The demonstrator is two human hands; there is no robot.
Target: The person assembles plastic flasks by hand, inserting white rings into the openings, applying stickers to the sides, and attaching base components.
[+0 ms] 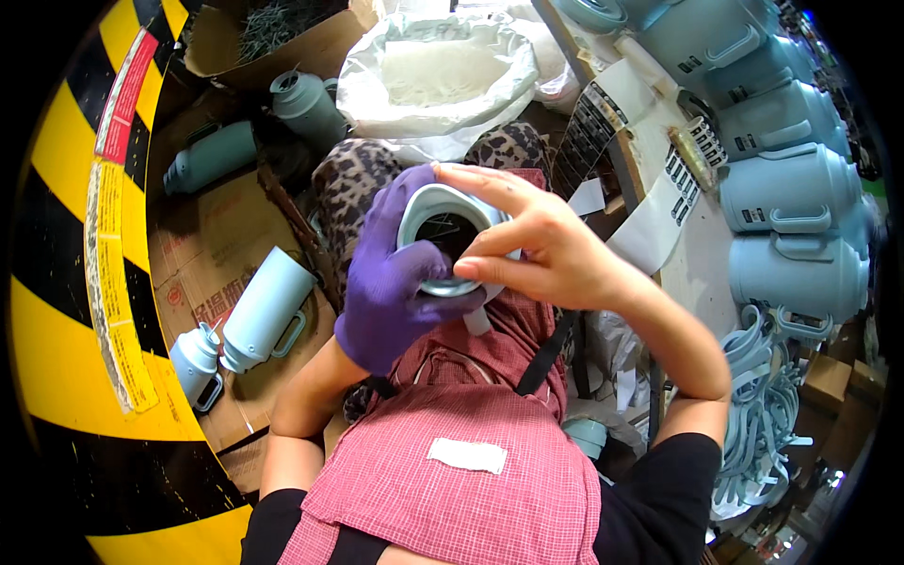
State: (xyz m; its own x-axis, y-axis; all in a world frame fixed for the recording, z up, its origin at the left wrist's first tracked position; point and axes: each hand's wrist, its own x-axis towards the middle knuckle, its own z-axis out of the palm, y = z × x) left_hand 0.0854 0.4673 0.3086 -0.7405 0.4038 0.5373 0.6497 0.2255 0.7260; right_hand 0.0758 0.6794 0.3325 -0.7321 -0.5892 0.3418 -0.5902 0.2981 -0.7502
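Note:
Above my lap a light blue thermos jug (479, 321) is held with its round mouth turned up toward me. The dark inside shows a few thin pale lines I cannot make out. My left hand (386, 268), in a purple glove, is wrapped around the jug's left side, its thumb bent over the rim at the mouth. My bare right hand (537, 240) grips the right side of the rim, one finger stretched along the far edge and the thumb at the opening.
Several finished-looking blue jugs (791, 188) line the white bench at right, above a bundle of pale blue straps (753, 405). A white sack (518, 75) stands ahead. At left, a jug body (268, 306) lies on cardboard beside a yellow-and-black striped edge (56, 254).

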